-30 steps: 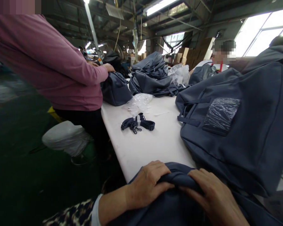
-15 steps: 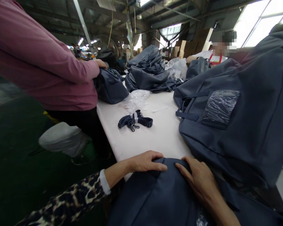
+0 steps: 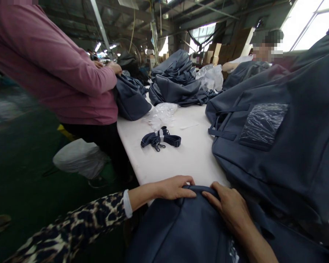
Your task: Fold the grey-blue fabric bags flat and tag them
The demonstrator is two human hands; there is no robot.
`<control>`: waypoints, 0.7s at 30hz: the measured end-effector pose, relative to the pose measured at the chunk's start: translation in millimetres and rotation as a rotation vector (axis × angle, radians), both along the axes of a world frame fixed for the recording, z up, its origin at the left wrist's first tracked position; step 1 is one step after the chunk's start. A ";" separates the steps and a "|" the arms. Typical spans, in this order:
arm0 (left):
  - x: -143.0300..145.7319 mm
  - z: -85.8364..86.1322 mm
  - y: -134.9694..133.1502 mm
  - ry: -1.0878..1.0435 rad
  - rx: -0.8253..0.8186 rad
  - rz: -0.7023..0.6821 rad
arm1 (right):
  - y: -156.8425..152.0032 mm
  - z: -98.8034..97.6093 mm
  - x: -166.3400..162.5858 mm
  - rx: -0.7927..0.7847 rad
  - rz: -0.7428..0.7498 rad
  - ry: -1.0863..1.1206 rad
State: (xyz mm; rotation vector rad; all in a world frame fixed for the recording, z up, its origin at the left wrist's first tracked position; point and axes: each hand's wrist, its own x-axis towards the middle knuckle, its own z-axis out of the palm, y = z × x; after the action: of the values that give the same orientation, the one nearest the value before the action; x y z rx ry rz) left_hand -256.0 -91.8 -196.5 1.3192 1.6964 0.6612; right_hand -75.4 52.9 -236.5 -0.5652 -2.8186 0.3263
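A dark blue bag [image 3: 192,230] lies close in front of me at the table's near end, its lower part cut off by the picture edge. My left hand [image 3: 177,188] pinches its far edge between thumb and fingers. Just to the right, my right hand [image 3: 229,204] grips the same edge, thumb on the near side and fingertips over the far side. Beyond both hands, a bundled dark blue shoulder strap [image 3: 161,139] with metal hooks and a white band rests on the table.
The white table [image 3: 178,164] runs away from me. Large dark blue bags [image 3: 276,164] are heaped at the right, with more bags [image 3: 175,84] and crumpled clear plastic [image 3: 161,113] farther back. A person in a pink sleeve [image 3: 79,69] handles a bag at left; another person stands behind.
My hands have pulled the bag's edge into a tighter fold between them. The view has shifted slightly left. The person in pink has raised the top of their bag a little.
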 end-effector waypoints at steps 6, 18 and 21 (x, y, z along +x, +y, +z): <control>-1.7 -11.9 -7.3 0.234 -0.003 0.149 | -1.7 -17.0 -7.6 0.012 -0.012 0.024; -12.5 5.5 4.6 0.055 -0.309 0.045 | -3.3 12.8 -3.6 -0.116 0.009 -0.071; -3.4 22.3 -4.3 -0.069 -0.240 0.137 | -4.1 30.4 3.0 -0.230 -0.032 -0.066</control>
State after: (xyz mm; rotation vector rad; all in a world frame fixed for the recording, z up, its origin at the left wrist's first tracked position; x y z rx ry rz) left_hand -259.3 -96.1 -174.3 1.0094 1.7598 0.5550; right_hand -72.4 48.8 -206.1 -0.6794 -2.8506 0.6426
